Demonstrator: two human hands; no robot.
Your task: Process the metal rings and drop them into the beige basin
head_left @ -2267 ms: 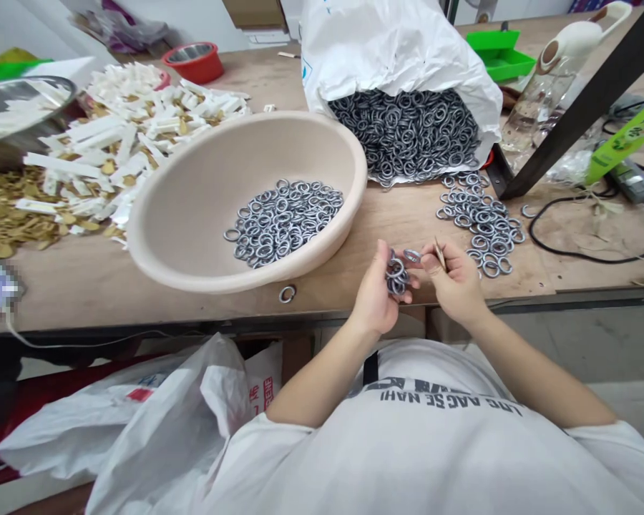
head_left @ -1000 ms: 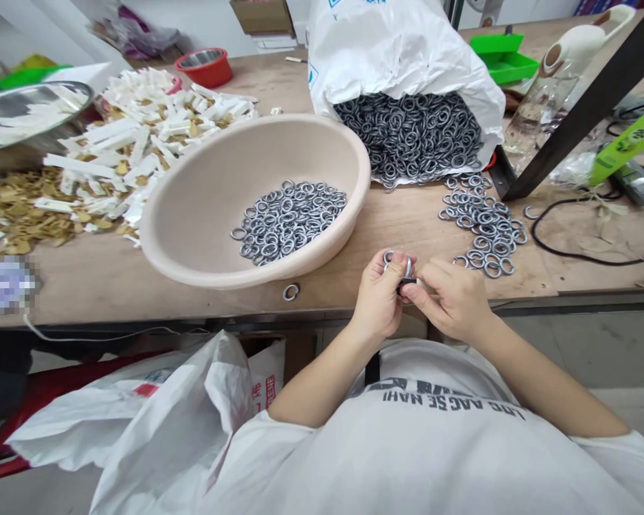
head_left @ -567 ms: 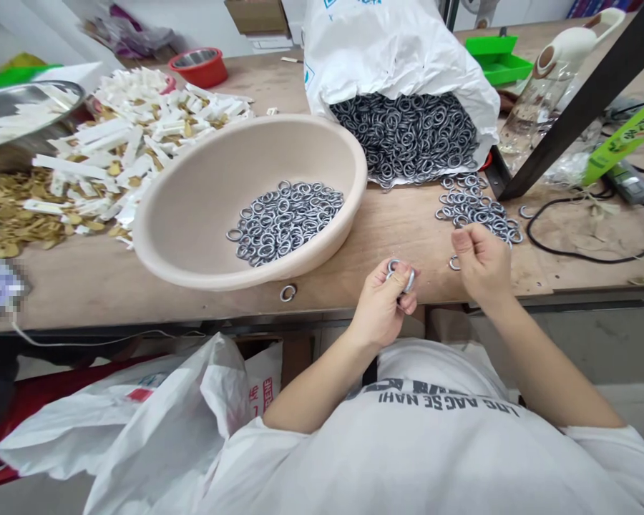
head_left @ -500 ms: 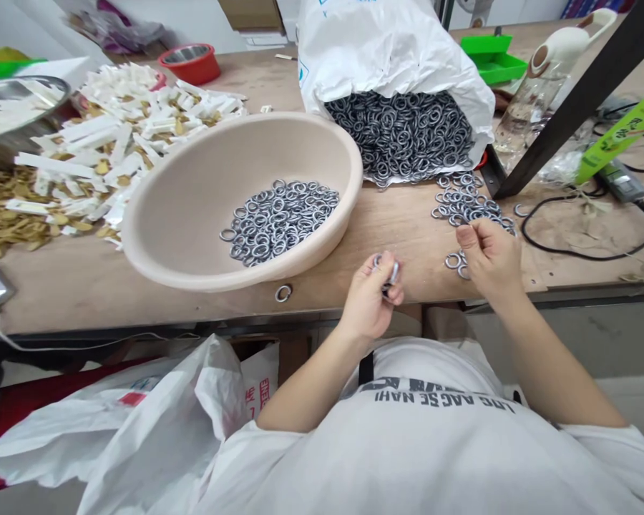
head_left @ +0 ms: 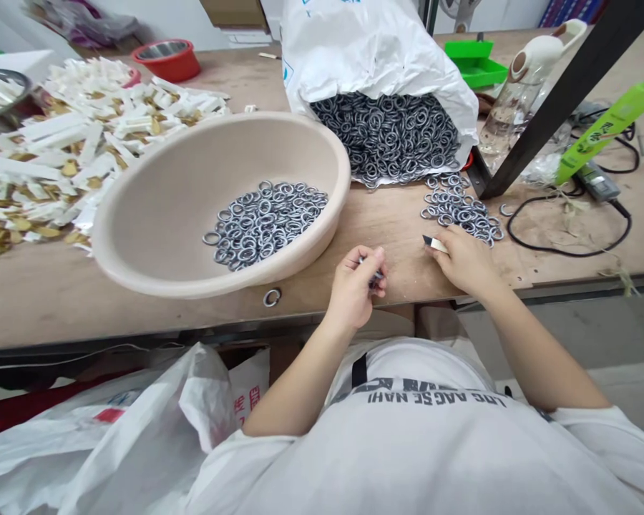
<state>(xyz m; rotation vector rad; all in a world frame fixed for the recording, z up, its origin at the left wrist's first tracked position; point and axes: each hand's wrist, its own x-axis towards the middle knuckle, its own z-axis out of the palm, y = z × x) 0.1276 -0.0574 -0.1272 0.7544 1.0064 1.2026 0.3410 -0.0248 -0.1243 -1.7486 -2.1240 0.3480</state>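
I logged the left hand (head_left: 353,290) curled narrow, pinching a small metal piece (head_left: 376,277) half hidden by the fingers. The right hand (head_left: 463,265) gripped a pale, dark-tipped sliver (head_left: 435,244), with loose steel rings (head_left: 458,216) at its 12 o'clock on the tabletop (head_left: 391,222) and a beige basin (head_left: 155,214) at the left hand's 10 o'clock.

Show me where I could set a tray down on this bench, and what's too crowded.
Bare bench lies between the beige basin and the loose metal rings, ahead of the left hand and right hand. Another strip runs along the front edge, left of a lone ring. Crowded: the rings in the white sack and the white strips beside the basin.
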